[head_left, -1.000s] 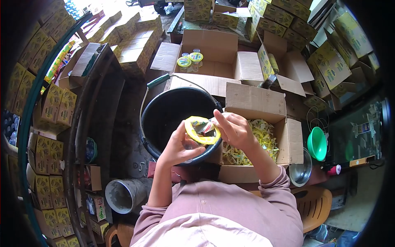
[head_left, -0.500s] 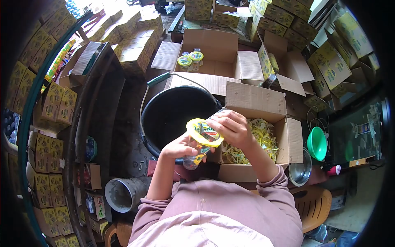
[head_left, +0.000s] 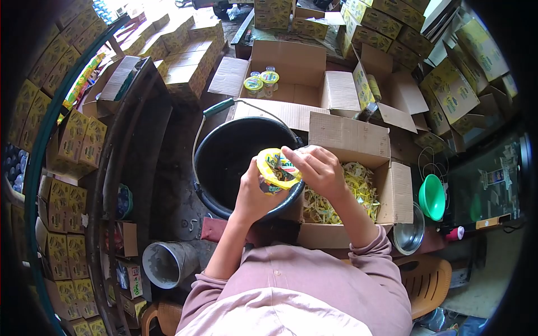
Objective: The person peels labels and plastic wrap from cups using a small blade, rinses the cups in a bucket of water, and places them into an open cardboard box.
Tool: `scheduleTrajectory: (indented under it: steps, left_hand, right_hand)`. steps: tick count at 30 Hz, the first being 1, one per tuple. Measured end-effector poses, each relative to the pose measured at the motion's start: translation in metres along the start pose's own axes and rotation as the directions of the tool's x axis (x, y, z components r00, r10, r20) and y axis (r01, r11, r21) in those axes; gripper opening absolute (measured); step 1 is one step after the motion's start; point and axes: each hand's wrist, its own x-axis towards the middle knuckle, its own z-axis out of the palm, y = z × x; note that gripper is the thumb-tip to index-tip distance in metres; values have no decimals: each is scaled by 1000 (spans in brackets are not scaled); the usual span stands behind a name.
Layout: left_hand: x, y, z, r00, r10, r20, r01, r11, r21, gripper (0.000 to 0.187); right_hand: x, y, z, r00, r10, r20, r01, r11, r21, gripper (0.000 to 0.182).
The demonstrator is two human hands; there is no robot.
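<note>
Over the near rim of a dark bucket (head_left: 208,151), my left hand (head_left: 251,196) is wrapped around a clear plastic drink cup (head_left: 271,187). Its top is covered with a printed yellow film lid (head_left: 274,166), tilted toward the upper right. My right hand (head_left: 320,171) pinches the lid's right edge, the thumb lying along the film. Below and right of that hand, an open cardboard box (head_left: 348,134) holds a heap of yellow film strips (head_left: 356,187). Whether the film is loose at the pinched edge cannot be made out.
Behind the bucket, another open carton (head_left: 288,59) holds several lidded cups (head_left: 254,84). A grey pail (head_left: 162,263) lies to the left near dark shelving. To the right are a green bowl (head_left: 431,196) and a metal bowl (head_left: 412,232). Printed cartons (head_left: 67,207) are stacked around.
The cup has risen slightly and its lid faces me more. My left hand has moved up with it, covering more of the cup's side. My right hand stays at the lid edge.
</note>
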Motion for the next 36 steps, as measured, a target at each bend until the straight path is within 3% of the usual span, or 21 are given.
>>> scheduleTrajectory:
  steps: [5,13,19,22,23,26,30,34,35,36]
  left_hand:
    - [0,-4,-9,992,11,126,-12,1000,5,52]
    - [3,-1,-13,966,-31,257,55,995,-88,54]
    - [-1,-6,-11,891,-81,446,231,928,-292,45]
    - [-2,-2,-13,837,-73,543,364,815,-452,42]
    - [-3,-5,-15,778,-111,618,444,794,-416,41]
    - [-6,-18,-12,694,-6,720,542,663,-516,48]
    - [-7,-27,-4,594,247,766,655,404,-638,48]
    - [-9,-27,1,580,354,733,729,175,-661,54]
    - [-7,-28,1,574,392,719,730,151,-666,59]
    - [-5,-31,-4,589,309,747,720,218,-658,64]
  right_hand:
    - [-4,2,2,994,-11,-109,15,999,35,56]
    - [-9,2,0,995,3,-97,1,999,46,55]
    - [-6,-1,-1,995,-16,-103,24,997,76,55]
    - [-2,-2,-1,992,-22,-121,36,993,109,54]
    - [-1,-2,-1,992,-24,-127,41,991,127,53]
    - [0,-5,-2,991,-39,-126,61,984,170,52]
    - [3,-12,-2,987,-50,-150,81,975,206,48]
    - [3,-11,-1,982,-93,-161,124,974,191,36]
    - [1,-9,-1,986,-89,-140,113,979,172,34]
    - [-2,-7,0,989,-85,-120,103,983,151,33]
